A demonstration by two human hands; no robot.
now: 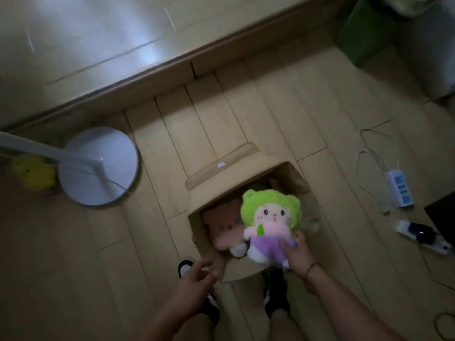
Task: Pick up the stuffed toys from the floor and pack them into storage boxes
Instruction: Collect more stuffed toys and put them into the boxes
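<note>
An open cardboard box [234, 269] stands on the wooden floor in front of my feet. A pink bear toy [222, 227] lies inside it on the left. My right hand [295, 252] grips a green-haired doll in a pink top and purple trousers [269, 222] by its lower body, holding it over the box opening. My left hand [194, 279] hovers near the box's front left corner with relaxed fingers, holding nothing. A yellow stuffed toy [34, 174] lies on the floor at the far left, behind the fan pole.
A white fan stand with a round base [98, 166] sits left of the box. Power strips [398, 188] and cables lie on the floor to the right. A raised wooden step [147, 70] runs across the back; a green bin [364, 33] stands top right.
</note>
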